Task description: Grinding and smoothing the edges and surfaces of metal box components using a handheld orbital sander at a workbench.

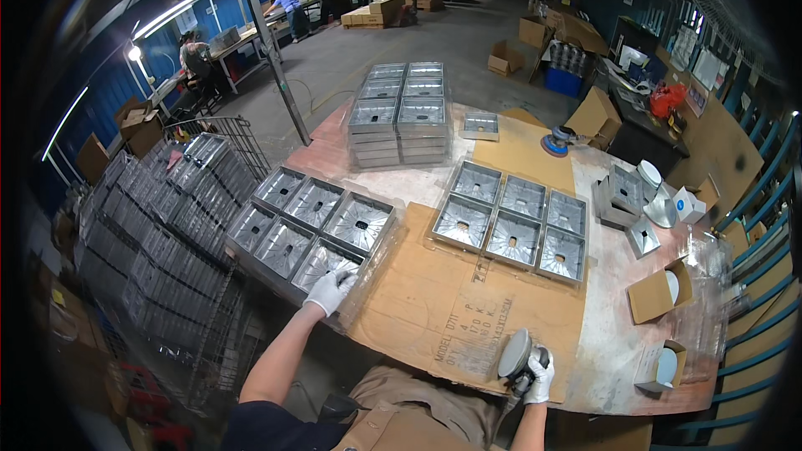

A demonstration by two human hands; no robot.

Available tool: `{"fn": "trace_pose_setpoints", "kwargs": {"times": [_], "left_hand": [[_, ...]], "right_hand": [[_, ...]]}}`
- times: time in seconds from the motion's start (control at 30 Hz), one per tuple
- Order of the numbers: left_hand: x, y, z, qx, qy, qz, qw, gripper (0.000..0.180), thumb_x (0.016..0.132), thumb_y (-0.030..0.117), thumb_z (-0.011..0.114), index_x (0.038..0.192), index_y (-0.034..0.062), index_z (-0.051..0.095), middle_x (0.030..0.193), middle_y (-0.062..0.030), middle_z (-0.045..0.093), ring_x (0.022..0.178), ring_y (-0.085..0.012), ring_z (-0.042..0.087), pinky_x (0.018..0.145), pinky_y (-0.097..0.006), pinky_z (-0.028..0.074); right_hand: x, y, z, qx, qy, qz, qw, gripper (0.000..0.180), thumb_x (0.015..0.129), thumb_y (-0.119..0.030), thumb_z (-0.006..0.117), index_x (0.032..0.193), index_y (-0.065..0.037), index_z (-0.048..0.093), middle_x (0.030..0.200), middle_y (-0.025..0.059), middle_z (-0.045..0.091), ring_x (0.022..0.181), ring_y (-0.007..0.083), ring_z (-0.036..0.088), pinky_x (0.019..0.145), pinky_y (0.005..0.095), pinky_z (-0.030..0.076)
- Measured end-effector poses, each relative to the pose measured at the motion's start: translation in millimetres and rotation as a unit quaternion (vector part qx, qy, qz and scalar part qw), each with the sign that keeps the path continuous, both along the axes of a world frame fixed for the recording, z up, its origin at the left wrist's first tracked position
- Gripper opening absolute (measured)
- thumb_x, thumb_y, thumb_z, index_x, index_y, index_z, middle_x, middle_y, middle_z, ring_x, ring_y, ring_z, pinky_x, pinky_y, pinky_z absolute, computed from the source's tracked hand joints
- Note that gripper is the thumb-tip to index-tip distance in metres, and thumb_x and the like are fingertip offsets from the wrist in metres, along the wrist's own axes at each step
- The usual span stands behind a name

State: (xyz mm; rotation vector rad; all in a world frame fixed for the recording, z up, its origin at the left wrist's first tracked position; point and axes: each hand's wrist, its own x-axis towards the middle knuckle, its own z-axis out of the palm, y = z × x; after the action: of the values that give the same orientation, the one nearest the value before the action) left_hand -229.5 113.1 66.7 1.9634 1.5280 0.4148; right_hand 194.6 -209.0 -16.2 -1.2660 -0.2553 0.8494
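Note:
My left hand (330,291), in a white glove, is at the near corner of the left group of square metal trays (359,224). Its fingers curl over the rim of the nearest silver tray (327,260), which has a central hole and ribs spreading from it. Down by the table's front edge, my right hand (541,376), also gloved, grips a handheld disc sander (525,374). The sander's round grey pad (514,354) faces left, tilted up off the cardboard. Further forward, a second group of similar trays (511,221) lies on the cardboard sheet (443,309).
Stacked trays (401,121) stand at the table's back, beside a single tray (481,124) and another sander with a blue pad (555,144). Open boxes with round discs (660,292) line the right. Wrapped trays fill a wire cart (167,234) at left. People work far off.

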Motion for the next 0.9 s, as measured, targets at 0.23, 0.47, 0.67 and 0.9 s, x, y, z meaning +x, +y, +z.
{"fn": "trace_pose_setpoints", "kwargs": {"times": [0.23, 0.47, 0.67, 0.9], "left_hand": [[-12, 17, -20, -0.018, -0.017, -0.029, 0.999, 0.049, 0.099, 0.041, 0.061, 0.126, 0.0007, 0.067, 0.117, -0.0226, 0.071, 0.111, -0.0371, 0.068, 0.095, -0.042, 0.052], [15, 2, 36, 0.014, 0.084, -0.048, 0.995, 0.038, 0.100, 0.037, 0.059, 0.125, 0.0112, 0.069, 0.113, -0.0228, 0.071, 0.105, -0.0412, 0.068, 0.092, -0.045, 0.054], [32, 1, 46, 0.060, 0.231, -0.057, 0.969, 0.026, 0.095, 0.031, 0.060, 0.110, 0.0124, 0.069, 0.097, -0.0212, 0.073, 0.092, -0.0397, 0.071, 0.083, -0.051, 0.055], [30, -3, 37, 0.124, 0.263, -0.066, 0.954, 0.022, 0.094, 0.031, 0.060, 0.104, 0.0127, 0.069, 0.091, -0.0174, 0.073, 0.083, -0.0383, 0.072, 0.076, -0.052, 0.056]], "right_hand": [[2, -1, -11, -0.004, 0.000, -0.005, 1.000, 0.061, 0.076, -0.022, 0.083, 0.128, -0.004, 0.057, 0.114, 0.0085, 0.064, 0.101, 0.0222, 0.064, 0.091, 0.0360, 0.055], [3, -3, -14, 0.001, -0.008, -0.007, 1.000, 0.061, 0.076, -0.022, 0.084, 0.128, -0.005, 0.057, 0.113, 0.0085, 0.064, 0.100, 0.0221, 0.064, 0.090, 0.0356, 0.055], [2, 1, -8, 0.001, 0.009, -0.006, 1.000, 0.057, 0.077, -0.015, 0.081, 0.128, -0.006, 0.058, 0.112, 0.0077, 0.061, 0.096, 0.0190, 0.063, 0.087, 0.0334, 0.054], [3, 0, -9, 0.001, 0.012, -0.003, 1.000, 0.053, 0.080, -0.012, 0.080, 0.128, -0.006, 0.058, 0.111, 0.0059, 0.062, 0.093, 0.0165, 0.063, 0.084, 0.0319, 0.054]]}}
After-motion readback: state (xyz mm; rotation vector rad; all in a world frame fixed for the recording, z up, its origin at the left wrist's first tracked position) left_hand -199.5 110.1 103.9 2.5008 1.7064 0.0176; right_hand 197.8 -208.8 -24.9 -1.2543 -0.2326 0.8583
